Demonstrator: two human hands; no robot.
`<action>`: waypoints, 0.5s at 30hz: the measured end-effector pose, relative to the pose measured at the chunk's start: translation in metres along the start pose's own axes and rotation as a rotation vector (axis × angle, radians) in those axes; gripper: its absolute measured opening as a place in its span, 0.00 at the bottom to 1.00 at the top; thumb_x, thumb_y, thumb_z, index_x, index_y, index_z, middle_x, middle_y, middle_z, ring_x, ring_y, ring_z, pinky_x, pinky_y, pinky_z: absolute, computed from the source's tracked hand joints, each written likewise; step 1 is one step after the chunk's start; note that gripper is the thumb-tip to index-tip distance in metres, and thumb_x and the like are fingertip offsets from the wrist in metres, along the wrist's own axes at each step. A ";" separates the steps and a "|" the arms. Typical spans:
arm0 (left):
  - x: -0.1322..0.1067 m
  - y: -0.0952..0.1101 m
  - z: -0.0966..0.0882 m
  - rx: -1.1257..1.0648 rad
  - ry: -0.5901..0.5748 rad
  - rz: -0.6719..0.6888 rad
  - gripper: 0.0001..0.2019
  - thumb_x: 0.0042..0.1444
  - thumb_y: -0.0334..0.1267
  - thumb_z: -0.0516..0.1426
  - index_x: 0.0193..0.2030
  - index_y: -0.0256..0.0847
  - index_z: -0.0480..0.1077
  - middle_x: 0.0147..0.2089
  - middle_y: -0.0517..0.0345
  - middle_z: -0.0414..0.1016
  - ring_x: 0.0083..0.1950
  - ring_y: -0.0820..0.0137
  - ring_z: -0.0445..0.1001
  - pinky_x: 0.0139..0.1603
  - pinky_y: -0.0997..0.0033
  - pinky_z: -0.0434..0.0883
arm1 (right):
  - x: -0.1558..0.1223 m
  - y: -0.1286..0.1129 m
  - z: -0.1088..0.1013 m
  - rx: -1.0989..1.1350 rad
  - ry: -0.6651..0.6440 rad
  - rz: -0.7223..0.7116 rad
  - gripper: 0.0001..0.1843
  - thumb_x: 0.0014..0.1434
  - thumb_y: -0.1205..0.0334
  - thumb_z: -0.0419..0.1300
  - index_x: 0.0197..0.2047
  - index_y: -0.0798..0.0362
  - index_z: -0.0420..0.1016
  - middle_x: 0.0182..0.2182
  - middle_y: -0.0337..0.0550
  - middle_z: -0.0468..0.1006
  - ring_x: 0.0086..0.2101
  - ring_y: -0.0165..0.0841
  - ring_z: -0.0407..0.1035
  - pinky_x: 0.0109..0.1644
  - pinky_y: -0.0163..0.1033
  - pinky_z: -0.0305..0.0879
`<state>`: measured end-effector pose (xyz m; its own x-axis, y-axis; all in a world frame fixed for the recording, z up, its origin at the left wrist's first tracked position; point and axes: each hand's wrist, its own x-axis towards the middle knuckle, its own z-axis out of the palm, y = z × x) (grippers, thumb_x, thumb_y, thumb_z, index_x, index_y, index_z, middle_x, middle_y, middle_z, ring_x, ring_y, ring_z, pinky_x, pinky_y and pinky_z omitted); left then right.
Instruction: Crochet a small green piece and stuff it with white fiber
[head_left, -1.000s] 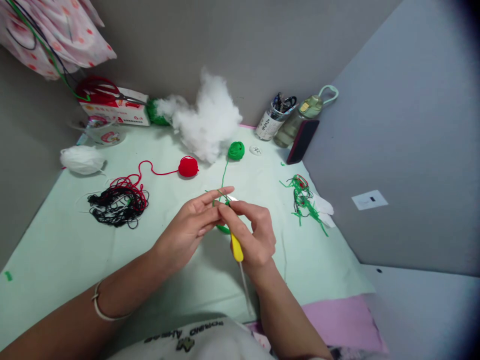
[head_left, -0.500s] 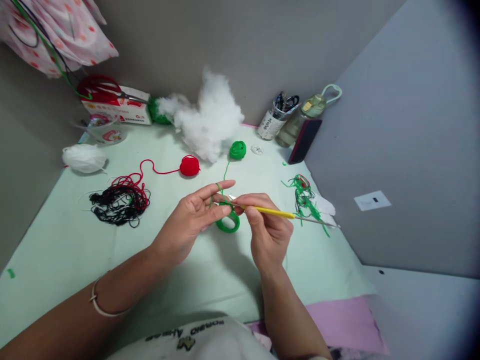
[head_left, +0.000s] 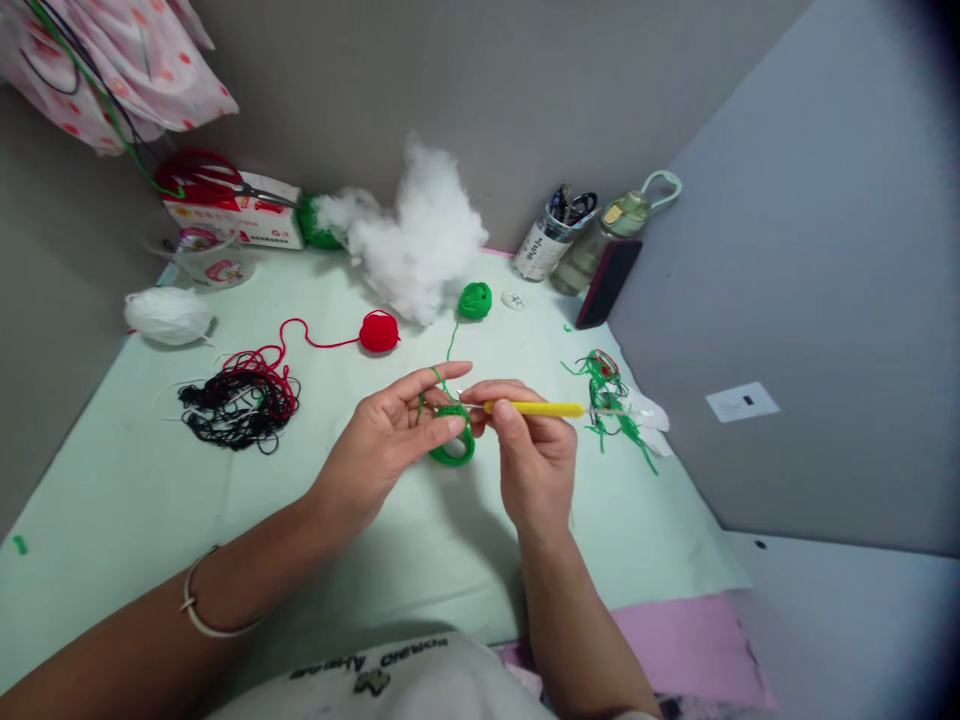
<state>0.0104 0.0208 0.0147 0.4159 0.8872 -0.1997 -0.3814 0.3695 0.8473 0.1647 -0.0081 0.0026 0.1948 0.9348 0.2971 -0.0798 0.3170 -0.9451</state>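
My left hand pinches a small green crocheted ring between thumb and fingers, with green yarn looped over the outstretched index finger. That strand runs back to a green yarn ball. My right hand grips a yellow-handled crochet hook, held level, its metal tip at the ring's top edge. Both hands hover above the pale green cloth.
A red yarn ball, a black-and-red yarn tangle, a white yarn bundle and white stuffing lie behind. Green scraps, a jar of tools, a bottle and a phone sit at right.
My right hand swung the hook from pointing down toward me to lying level, pointing right. The green ring came into fuller view below my left fingers.
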 end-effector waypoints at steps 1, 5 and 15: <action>0.000 0.000 0.000 0.016 0.019 0.006 0.22 0.56 0.36 0.70 0.58 0.48 0.80 0.36 0.63 0.72 0.33 0.77 0.69 0.37 0.78 0.69 | -0.002 0.000 0.002 -0.062 0.014 -0.046 0.09 0.68 0.59 0.62 0.42 0.48 0.84 0.39 0.43 0.83 0.33 0.31 0.75 0.35 0.38 0.73; 0.001 -0.002 0.001 0.025 0.083 0.047 0.19 0.58 0.38 0.69 0.57 0.46 0.80 0.34 0.64 0.71 0.29 0.80 0.61 0.31 0.81 0.62 | -0.009 0.004 0.006 -0.335 0.012 -0.280 0.13 0.69 0.68 0.58 0.48 0.45 0.83 0.41 0.43 0.84 0.37 0.33 0.77 0.39 0.41 0.76; 0.007 0.003 -0.002 -0.137 0.048 -0.024 0.17 0.56 0.33 0.70 0.53 0.41 0.81 0.32 0.64 0.69 0.28 0.81 0.59 0.31 0.83 0.62 | -0.005 0.002 0.002 -0.307 0.100 -0.258 0.12 0.71 0.65 0.56 0.45 0.47 0.82 0.36 0.42 0.81 0.31 0.32 0.75 0.33 0.40 0.75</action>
<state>0.0103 0.0285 0.0152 0.3878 0.8887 -0.2446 -0.4828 0.4219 0.7674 0.1613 -0.0114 -0.0003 0.2653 0.8057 0.5296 0.2764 0.4626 -0.8424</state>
